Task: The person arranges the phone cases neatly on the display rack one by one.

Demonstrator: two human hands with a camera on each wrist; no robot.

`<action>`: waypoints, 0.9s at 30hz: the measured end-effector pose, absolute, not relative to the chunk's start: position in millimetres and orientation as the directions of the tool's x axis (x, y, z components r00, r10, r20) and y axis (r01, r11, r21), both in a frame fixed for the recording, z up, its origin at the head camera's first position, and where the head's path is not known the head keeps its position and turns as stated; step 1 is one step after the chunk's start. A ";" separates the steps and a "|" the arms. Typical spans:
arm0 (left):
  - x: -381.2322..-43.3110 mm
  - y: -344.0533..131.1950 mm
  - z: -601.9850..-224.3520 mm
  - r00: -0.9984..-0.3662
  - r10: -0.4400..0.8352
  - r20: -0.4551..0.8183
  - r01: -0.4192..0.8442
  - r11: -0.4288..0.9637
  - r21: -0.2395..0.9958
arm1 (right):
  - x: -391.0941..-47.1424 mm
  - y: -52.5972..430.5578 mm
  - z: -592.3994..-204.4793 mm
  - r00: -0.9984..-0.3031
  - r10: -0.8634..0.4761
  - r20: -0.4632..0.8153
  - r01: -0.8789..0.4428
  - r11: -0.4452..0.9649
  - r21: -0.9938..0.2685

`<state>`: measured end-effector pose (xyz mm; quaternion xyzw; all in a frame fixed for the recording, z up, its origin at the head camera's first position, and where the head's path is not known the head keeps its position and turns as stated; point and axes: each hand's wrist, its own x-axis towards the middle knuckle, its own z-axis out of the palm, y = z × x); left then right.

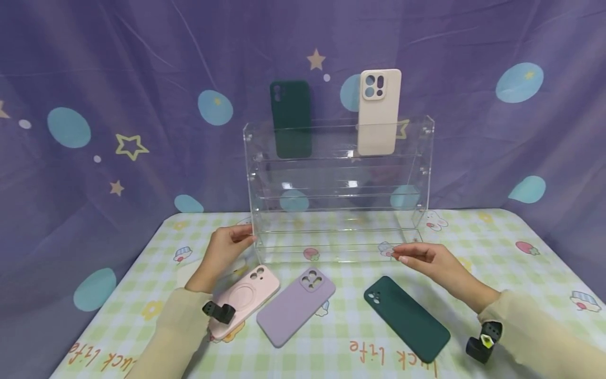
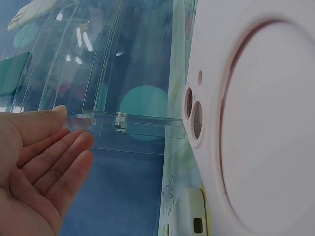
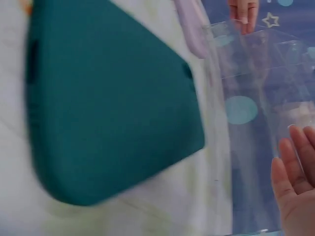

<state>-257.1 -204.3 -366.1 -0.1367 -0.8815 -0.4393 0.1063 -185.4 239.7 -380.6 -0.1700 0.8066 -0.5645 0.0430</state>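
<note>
A clear acrylic tiered display rack (image 1: 341, 230) stands towards the back of the table. My left hand (image 1: 229, 250) is at its left side panel, fingers loosely extended; whether they touch it I cannot tell. By the rack's front right, my right hand (image 1: 428, 260) hovers with relaxed fingers and nothing in them. On the top tier lean a dark green phone case (image 1: 292, 118) and a cream phone case (image 1: 385, 118). In front lie a pink phone case (image 1: 260, 287) with a ring, a purple phone case (image 1: 293, 310) and another dark green phone case (image 1: 407, 318).
A pale phone case (image 1: 188, 271) lies partly hidden behind my left wrist. The table carries a green checked cloth (image 1: 511, 316). Behind the rack hangs a purple curtain (image 1: 156, 68) with stars and blue spots. Each wrist bears a small black camera.
</note>
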 end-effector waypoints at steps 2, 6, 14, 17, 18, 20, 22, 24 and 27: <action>-256.8 -204.5 -366.0 -0.940 0.148 0.307 0.334 0.578 0.745 | -184.2 239.0 -389.0 -0.938 -0.338 0.083 -0.195 0.314 -0.929; -255.6 -204.2 -365.3 -0.939 0.154 0.308 0.338 0.581 0.741 | -178.7 237.6 -405.0 -0.931 -0.363 0.033 -0.161 0.329 -0.931; -254.3 -203.8 -363.9 -0.937 0.154 0.312 0.342 0.577 0.742 | -168.0 227.8 -427.3 -0.940 -0.341 -0.027 -0.092 0.329 -0.940; -254.7 -203.8 -364.1 -0.937 0.153 0.313 0.342 0.573 0.745 | -166.6 225.7 -431.9 -0.947 -0.321 -0.031 -0.081 0.329 -0.941; -255.2 -203.9 -364.5 -0.938 0.151 0.312 0.340 0.572 0.747 | -166.1 225.3 -433.1 -0.947 -0.320 -0.024 -0.092 0.343 -0.935; -255.8 -204.1 -364.9 -0.939 0.150 0.310 0.338 0.570 0.749 | -165.6 225.0 -435.2 -0.943 -0.331 -0.012 -0.117 0.368 -0.922; -255.7 -204.2 -364.7 -0.938 0.153 0.311 0.341 0.572 0.746 | -165.0 224.6 -437.3 -0.939 -0.343 -0.007 -0.144 0.412 -0.900; -255.8 -204.4 -365.0 -0.938 0.153 0.311 0.341 0.574 0.745 | -164.5 223.9 -439.5 -0.934 -0.358 0.003 -0.179 0.460 -0.869; -255.8 -204.6 -365.6 -0.937 0.154 0.313 0.343 0.577 0.741 | -162.4 222.5 -442.3 -0.930 -0.368 0.023 -0.236 0.546 -0.804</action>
